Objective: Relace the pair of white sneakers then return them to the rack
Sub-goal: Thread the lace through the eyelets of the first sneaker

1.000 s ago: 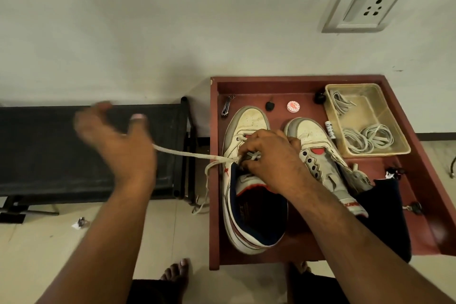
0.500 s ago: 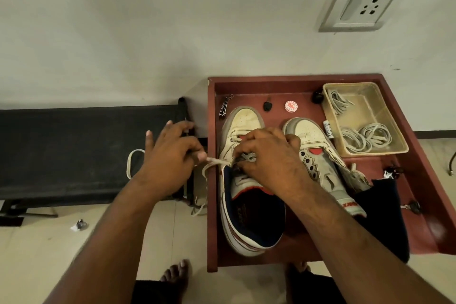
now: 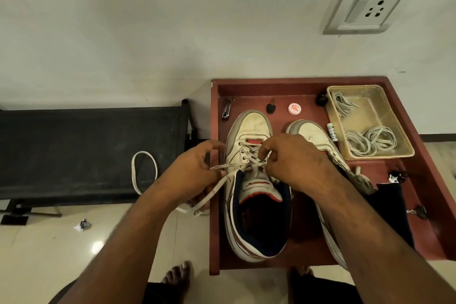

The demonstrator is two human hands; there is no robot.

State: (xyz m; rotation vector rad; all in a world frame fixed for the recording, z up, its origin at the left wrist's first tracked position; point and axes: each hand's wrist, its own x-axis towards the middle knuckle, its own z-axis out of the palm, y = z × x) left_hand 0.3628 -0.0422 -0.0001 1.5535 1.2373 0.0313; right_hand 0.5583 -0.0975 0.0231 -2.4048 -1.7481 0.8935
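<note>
Pale plastered wall behind, glossy cream floor tiles below, and against the wall a shallow red-brown wooden tray table [image 3: 419, 116]. On it, both hands busy over the eyelets. Left hand [image 3: 195, 173]: fingers curled, pinching the flat off-white lace [image 3: 222, 166] just left of the eyelet row. Right hand [image 3: 293, 163]: fingertips bunched on the lace crossings over the tongue, apparently nipping a strand, though hidden by the knuckles. Beneath them, the worn white leather sneaker with navy lining and red trim [image 3: 251, 128], toe toward the wall, laced only partway. Just right, touching the right wrist, the second white sneaker [image 3: 308, 133], tipped on its side. Farther left, slack lace looping over the black bench [image 3: 74, 150] and hanging off the tray edge. Likely troubles: loop snagging on the bench frame under a sharp tug; a skipped eyelet or twisted lace; uneven ends. Beyond, a clear plastic tub of spare grey laces [image 3: 385, 153].
</note>
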